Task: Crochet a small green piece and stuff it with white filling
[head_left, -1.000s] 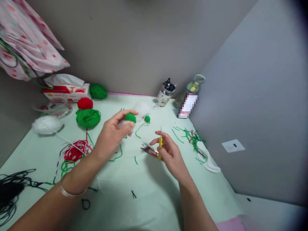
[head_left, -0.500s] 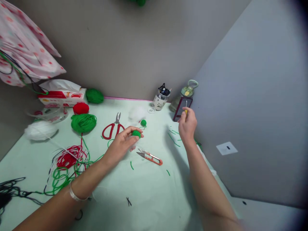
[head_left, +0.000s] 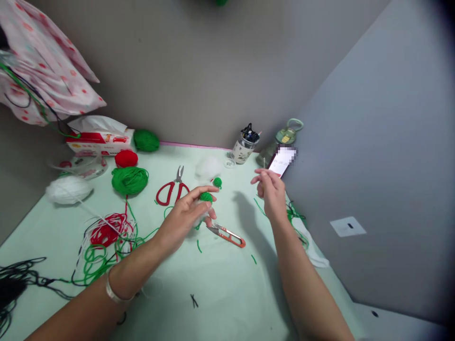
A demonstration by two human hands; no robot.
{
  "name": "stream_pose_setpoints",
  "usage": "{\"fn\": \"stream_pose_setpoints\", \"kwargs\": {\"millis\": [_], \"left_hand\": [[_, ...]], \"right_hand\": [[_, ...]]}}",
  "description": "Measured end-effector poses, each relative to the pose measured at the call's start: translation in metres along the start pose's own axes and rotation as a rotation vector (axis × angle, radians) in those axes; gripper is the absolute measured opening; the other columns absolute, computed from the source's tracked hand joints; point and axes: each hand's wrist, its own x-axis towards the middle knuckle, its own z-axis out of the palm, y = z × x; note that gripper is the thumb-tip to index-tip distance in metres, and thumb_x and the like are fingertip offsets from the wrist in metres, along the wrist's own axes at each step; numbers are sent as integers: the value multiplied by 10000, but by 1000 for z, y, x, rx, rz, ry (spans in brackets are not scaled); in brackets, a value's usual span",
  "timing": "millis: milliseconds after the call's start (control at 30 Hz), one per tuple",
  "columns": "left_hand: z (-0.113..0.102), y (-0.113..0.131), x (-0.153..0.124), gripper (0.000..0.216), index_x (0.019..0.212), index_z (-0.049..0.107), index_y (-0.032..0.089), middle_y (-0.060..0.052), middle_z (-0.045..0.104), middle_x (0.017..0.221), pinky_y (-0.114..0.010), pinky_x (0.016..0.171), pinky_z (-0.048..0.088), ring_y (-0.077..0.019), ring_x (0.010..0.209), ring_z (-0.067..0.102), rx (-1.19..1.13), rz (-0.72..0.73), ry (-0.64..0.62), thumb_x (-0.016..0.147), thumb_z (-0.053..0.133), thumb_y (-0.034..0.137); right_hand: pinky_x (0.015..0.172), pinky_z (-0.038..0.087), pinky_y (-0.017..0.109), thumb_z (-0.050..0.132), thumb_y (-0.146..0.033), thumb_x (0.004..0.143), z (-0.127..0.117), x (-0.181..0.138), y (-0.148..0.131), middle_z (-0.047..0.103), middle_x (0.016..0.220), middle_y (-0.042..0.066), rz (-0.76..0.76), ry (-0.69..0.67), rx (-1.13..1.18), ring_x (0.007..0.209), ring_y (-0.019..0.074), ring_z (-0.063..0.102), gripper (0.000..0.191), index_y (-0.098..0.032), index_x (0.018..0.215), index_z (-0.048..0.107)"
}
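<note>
My left hand (head_left: 194, 204) is closed on a small green crochet piece (head_left: 206, 196), with a bit of white stuffing showing below it. To the right, my right hand (head_left: 272, 187) is raised over the table and pinches a crochet hook (head_left: 264, 162); only its thin pale tip stands out above the fingers. Just under the left fingertips lie orange thread snips (head_left: 231, 237). A smaller green crochet ball (head_left: 217, 182) and a tuft of white stuffing (head_left: 209, 168) rest beyond the left hand, with red-handled scissors (head_left: 174, 189) to its left.
A lit phone (head_left: 282, 162) leans on a green bottle (head_left: 286, 135) behind my right hand, near a pen cup (head_left: 243, 149). Yarn balls, including a green one (head_left: 130, 181), a tissue box (head_left: 101, 142) and tangled yarn (head_left: 108, 232) fill the left. Green snippets (head_left: 199, 246) lie scattered.
My right hand has turned and shifted left, and the hook's yellow handle no longer shows. The phone screen has gone from dark to lit. The left hand still holds the green crochet piece.
</note>
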Motion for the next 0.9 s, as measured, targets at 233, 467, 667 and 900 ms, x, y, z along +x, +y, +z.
{"fn": "stream_pose_setpoints", "kwargs": {"millis": [233, 467, 667, 900], "left_hand": [[3, 3, -1, 331, 1311, 696, 240, -73, 705, 1251, -255, 777, 495, -132, 857, 640, -114, -38, 24, 1012, 592, 334], [-2, -6, 1, 507, 1491, 571, 299, -57, 672, 1398, -313, 951, 460, -174, 987, 657, 151, -4, -42, 985, 611, 305], [1, -7, 1, 529, 1508, 537, 231, -92, 669, 1423, -337, 969, 480, -207, 1057, 667, 297, 30, -32, 998, 571, 367], [1, -5, 2, 516, 1461, 561, 209, -101, 674, 1378, -307, 765, 505, -166, 863, 669, 235, 45, 11, 975, 628, 369]], "right_hand": [[422, 318, 226, 746, -433, 849, 7, -86, -56, 544, 622, -61, 400, -425, 641, 448, 77, 387, 238, -209, 885, 673], [490, 255, 246, 637, -415, 975, 9, -111, -68, 436, 412, -105, 436, -646, 629, 411, 78, 287, 231, -207, 1019, 727], [502, 199, 259, 618, -352, 974, 20, -117, -67, 400, 424, -99, 489, -714, 683, 440, 81, 235, 206, -197, 992, 752], [511, 358, 254, 622, -470, 951, 4, -75, -40, 651, 734, -14, 219, -363, 426, 522, 111, 475, 262, -226, 1023, 680]]}}
